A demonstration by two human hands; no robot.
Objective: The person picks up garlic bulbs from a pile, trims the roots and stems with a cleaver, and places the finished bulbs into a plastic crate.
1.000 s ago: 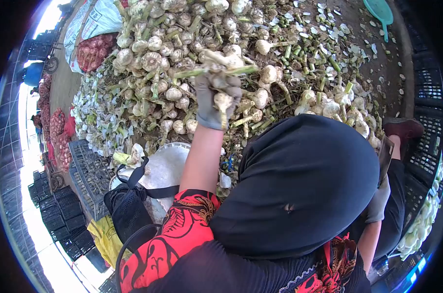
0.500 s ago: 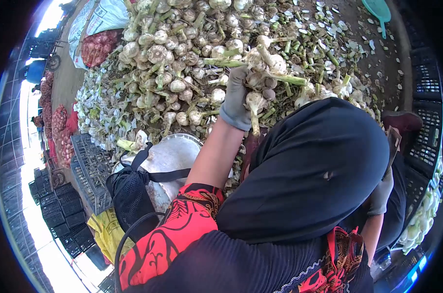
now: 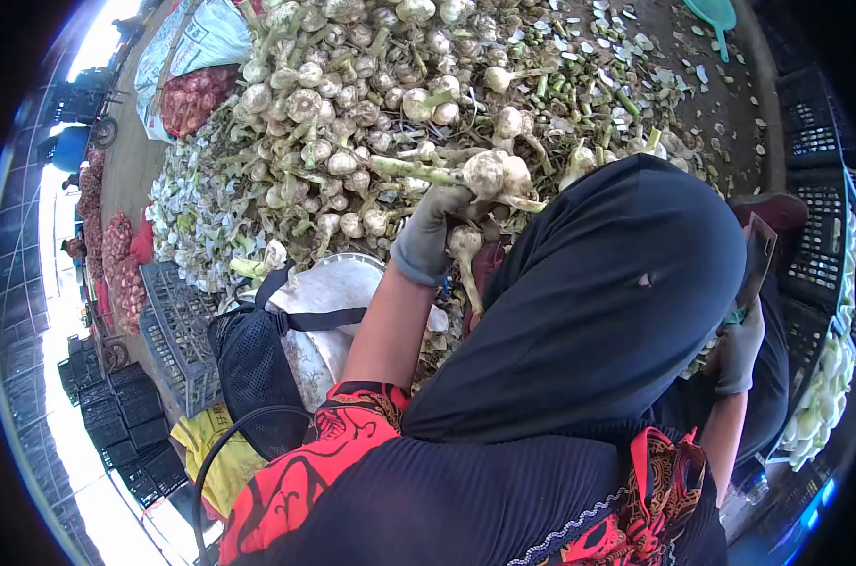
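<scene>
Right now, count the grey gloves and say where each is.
2. One on the left hand, gripping garlic bulbs over the pile; one on the right hand, holding a blade.

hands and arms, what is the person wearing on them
The left hand and right hand are each gloved in grey, ending at the wrist. The forearms are uncovered. Short red sleeves with black swirling patterns cover the upper arms, beside a black ribbed top.

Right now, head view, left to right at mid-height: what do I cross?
Crate → black bag → left hand gripping garlic bunch → hood → right hand holding knife → white bulbs at the far right.
</scene>
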